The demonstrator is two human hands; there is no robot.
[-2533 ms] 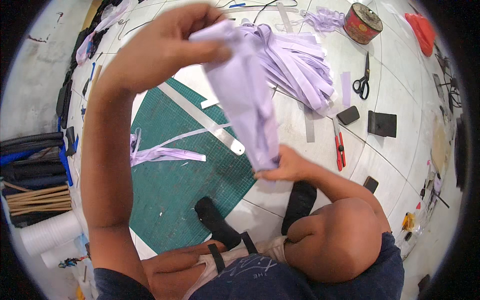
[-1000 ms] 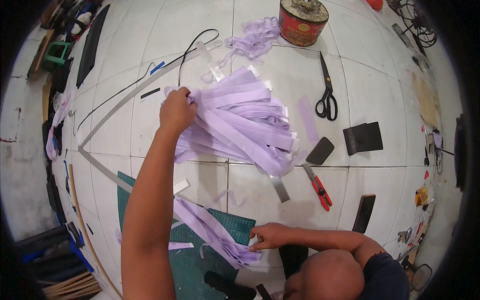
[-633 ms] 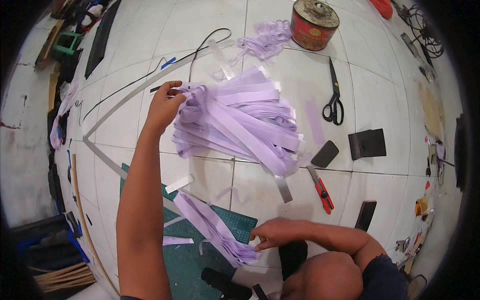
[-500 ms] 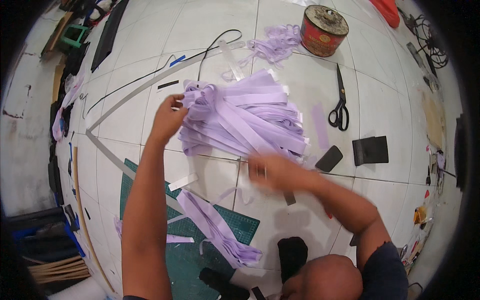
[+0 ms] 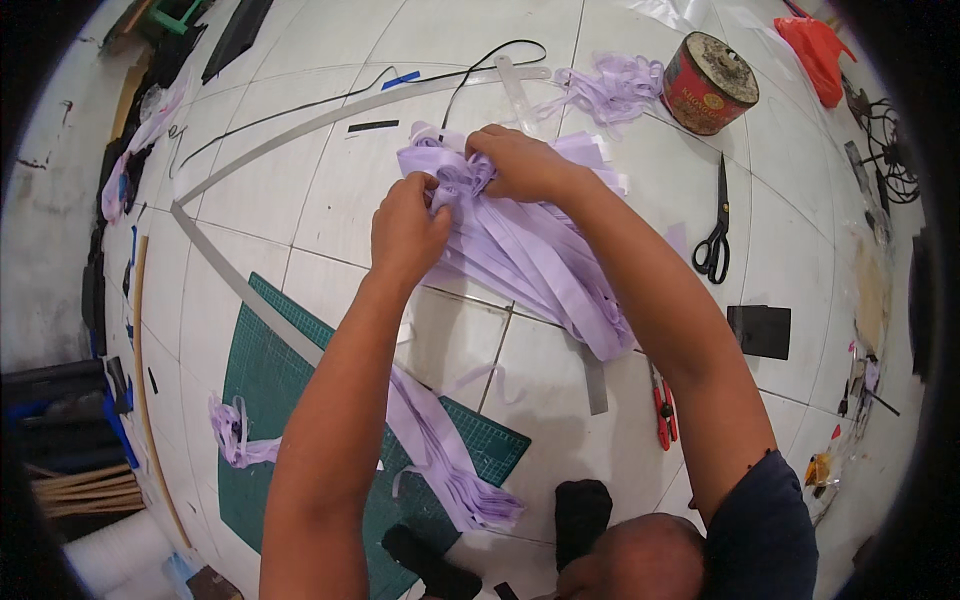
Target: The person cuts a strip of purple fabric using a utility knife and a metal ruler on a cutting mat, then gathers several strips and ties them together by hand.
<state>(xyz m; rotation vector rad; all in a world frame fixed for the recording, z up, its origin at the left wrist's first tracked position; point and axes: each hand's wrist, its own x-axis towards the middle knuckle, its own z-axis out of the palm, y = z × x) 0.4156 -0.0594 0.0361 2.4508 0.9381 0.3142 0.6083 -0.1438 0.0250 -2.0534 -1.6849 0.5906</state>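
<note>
We clench our left hand (image 5: 408, 228) and right hand (image 5: 520, 163) on the lilac strip bundle (image 5: 530, 255), whose gathered end sits in our grip, left of the scissors (image 5: 715, 235).

I count two hands, my left hand (image 5: 408, 228) and right hand (image 5: 520, 162), one pair of scissors (image 5: 716, 232), one round tin (image 5: 709, 82), one green cutting mat (image 5: 300, 420) and one red-handled cutter (image 5: 663, 412).
</note>
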